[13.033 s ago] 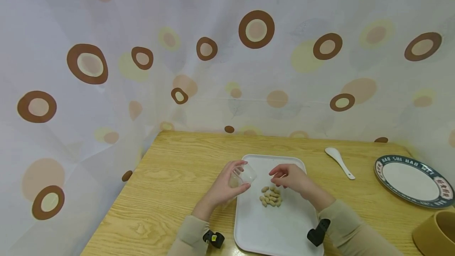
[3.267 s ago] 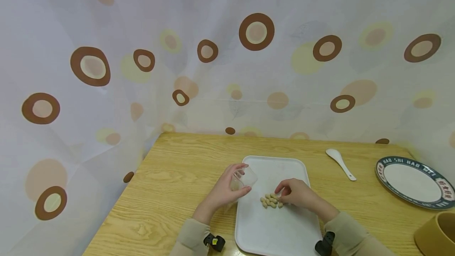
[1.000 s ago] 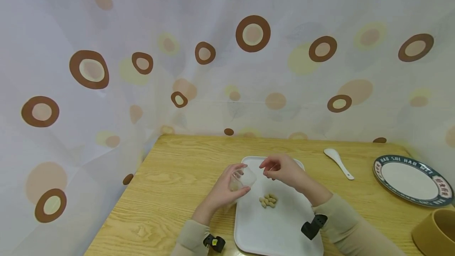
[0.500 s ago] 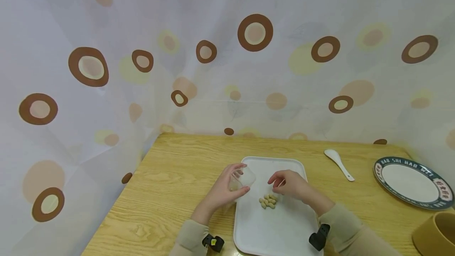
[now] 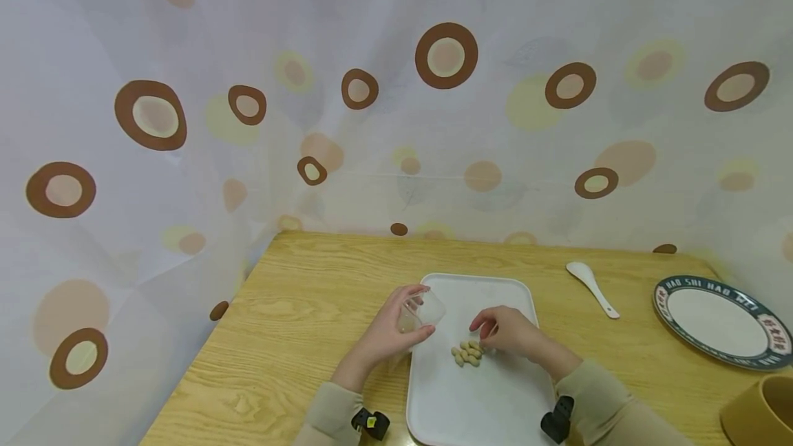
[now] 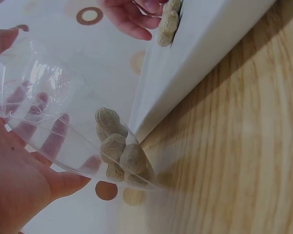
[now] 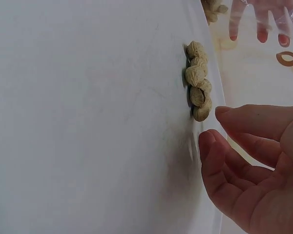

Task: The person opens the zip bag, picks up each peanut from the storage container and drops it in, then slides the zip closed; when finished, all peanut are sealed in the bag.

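My left hand (image 5: 387,329) holds a clear plastic bag (image 6: 44,78) tilted at the tray's left edge, its mouth towards the right. Several unshelled peanuts (image 6: 118,148) lie in the bottom of the bag, over the wooden table. On the white tray (image 5: 477,405) sits a small cluster of peanuts (image 5: 466,354). Just beside that cluster is my right hand (image 5: 511,332), fingers loosely bent. The right wrist view shows a gap between the thumb and fingertips (image 7: 207,141), with nothing in it, right by the nearest peanut.
A white spoon (image 5: 591,288) lies on the table to the right of the tray. Further right is an oval plate (image 5: 715,319) with a dark patterned rim. A brown cup (image 5: 758,411) stands at the lower right corner. A spotted curtain (image 5: 495,122) rises behind the table.
Over these frames the peanut cluster on the tray has shrunk. My right hand was up near the bag's mouth a second ago and has come down to the peanuts. The left hand stays put.
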`<state>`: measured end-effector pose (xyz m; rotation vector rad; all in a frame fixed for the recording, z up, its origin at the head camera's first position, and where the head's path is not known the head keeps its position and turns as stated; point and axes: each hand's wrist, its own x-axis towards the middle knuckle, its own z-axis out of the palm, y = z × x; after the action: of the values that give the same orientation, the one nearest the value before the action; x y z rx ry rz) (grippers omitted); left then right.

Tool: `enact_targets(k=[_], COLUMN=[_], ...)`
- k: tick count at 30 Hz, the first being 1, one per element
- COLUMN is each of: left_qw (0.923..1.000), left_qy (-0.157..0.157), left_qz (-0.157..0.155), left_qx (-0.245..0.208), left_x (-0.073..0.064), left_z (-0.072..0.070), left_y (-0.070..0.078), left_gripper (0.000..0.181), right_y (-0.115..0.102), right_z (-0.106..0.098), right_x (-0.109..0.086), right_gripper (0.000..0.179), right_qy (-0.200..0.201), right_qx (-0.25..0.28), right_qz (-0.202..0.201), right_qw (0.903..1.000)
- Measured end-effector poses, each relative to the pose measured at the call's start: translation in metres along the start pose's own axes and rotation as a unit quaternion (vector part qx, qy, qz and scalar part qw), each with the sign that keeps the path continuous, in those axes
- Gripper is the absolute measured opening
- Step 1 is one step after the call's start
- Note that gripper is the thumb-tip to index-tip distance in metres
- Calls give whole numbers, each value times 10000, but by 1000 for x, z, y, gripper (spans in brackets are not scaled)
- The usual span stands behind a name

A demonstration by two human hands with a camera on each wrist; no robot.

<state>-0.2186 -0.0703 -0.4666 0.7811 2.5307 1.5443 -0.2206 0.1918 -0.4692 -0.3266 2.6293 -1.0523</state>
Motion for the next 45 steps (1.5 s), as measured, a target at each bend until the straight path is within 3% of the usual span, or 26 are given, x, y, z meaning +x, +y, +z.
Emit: enact_targets(k=[17, 28, 31, 38, 45], left_qw=[10000, 10000, 10000, 10000, 10000], left_qy=[-4, 3, 10, -3, 11], left_qz=[-11, 32, 5, -67, -24], left_qx=[35, 45, 38, 40, 16], left_x=[1, 1, 1, 0, 1], left_z=[1, 2, 2, 3, 4], left_y=[0, -2, -2, -3, -2], left_gripper=[63, 62, 63, 62, 62], right_y=[1, -2, -7, -26, -50], right_z=[5, 2, -5, -27, -35], right_x=[-2, -3, -3, -6, -8], right_gripper=[17, 17, 17, 17, 19], right_qy=[-156, 8, 143, 370, 574], right_qx=[-36, -102, -79, 356, 694], right_qz=[-303, -91, -139, -846, -805], right_qw=[9994, 9999, 9998, 9951, 9927])
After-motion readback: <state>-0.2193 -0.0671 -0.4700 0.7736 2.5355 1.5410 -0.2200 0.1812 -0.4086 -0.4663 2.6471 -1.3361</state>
